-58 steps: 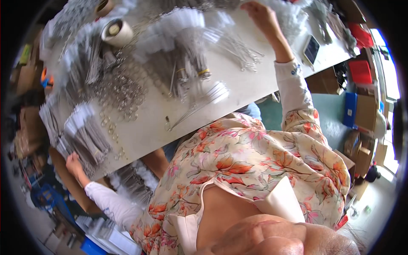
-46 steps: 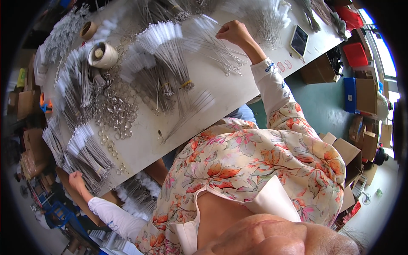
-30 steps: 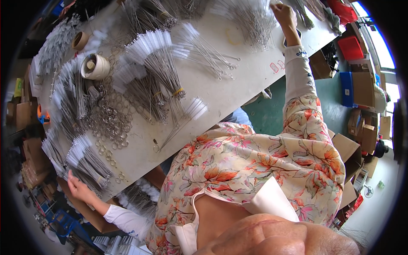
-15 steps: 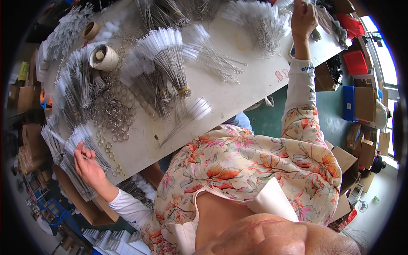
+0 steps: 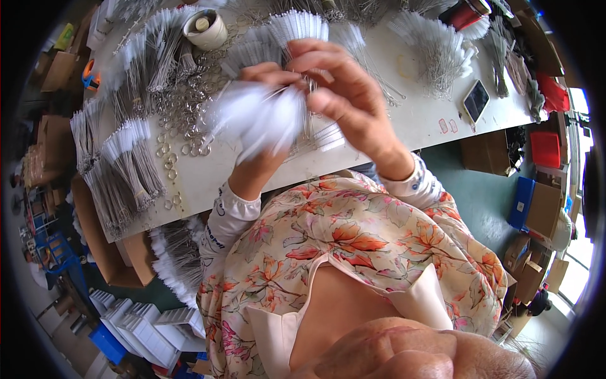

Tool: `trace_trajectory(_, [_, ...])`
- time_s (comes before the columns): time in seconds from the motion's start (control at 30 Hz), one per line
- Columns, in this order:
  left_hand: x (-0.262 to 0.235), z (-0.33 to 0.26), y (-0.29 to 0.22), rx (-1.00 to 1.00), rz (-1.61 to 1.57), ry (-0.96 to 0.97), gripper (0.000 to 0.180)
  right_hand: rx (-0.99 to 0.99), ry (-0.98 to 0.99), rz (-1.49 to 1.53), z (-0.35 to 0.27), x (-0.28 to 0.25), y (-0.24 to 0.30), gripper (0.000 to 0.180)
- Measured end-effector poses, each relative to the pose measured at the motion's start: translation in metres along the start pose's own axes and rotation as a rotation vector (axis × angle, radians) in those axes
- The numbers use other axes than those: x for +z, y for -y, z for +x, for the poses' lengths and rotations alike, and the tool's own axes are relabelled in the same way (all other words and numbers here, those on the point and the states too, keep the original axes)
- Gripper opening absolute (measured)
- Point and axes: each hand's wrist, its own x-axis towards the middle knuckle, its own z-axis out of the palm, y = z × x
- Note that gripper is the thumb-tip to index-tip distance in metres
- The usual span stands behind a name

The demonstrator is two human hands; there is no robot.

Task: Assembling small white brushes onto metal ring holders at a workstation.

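Observation:
A bunch of white-bristled wire brushes (image 5: 262, 120) is held up over the table's near side, its bristle ends blurred and fanned toward me. My left hand (image 5: 270, 74) is closed around it, mostly hidden behind the bristles. Against the wire end of the bunch, my right hand (image 5: 356, 104) has its thumb and fingers bent; what they pinch is too small and blurred to make out. Behind both hands, more brush bundles (image 5: 297, 26) lie on the white table (image 5: 218, 180). Metal rings (image 5: 183, 117) are heaped left of the hands.
Upright brush bundles (image 5: 129, 151) crowd the table's left end. A cream pot (image 5: 207, 31) stands beyond the rings. At the right are a phone (image 5: 476, 101), a red spool (image 5: 470, 14) and another brush pile (image 5: 439, 60). An open cardboard box (image 5: 120, 252) sits below the left corner.
My hands were far apart, the left at the left-end bundles, the right at the far right. Both have come together in the middle, with a brush bunch raised between them. The view has shifted.

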Motion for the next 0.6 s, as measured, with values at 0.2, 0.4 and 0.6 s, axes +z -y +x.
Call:
trace_trajectory(0.2, [0.001,-0.009,-0.009,0.143,-0.082,0.056,0.016,0.469,-0.242,0.509,-0.017,-0.014,-0.036,0.028])
trace_trajectory(0.4, [-0.022,-0.014,-0.007,0.333,0.273,0.076,0.039,0.434,-0.282,0.967,-0.002,-0.018,-0.030,0.021])
trace_trajectory(0.6, [-0.078,0.020,-0.010,0.130,-0.006,0.006,0.091,0.408,0.232,-0.203,-0.007,-0.003,-0.019,0.024])
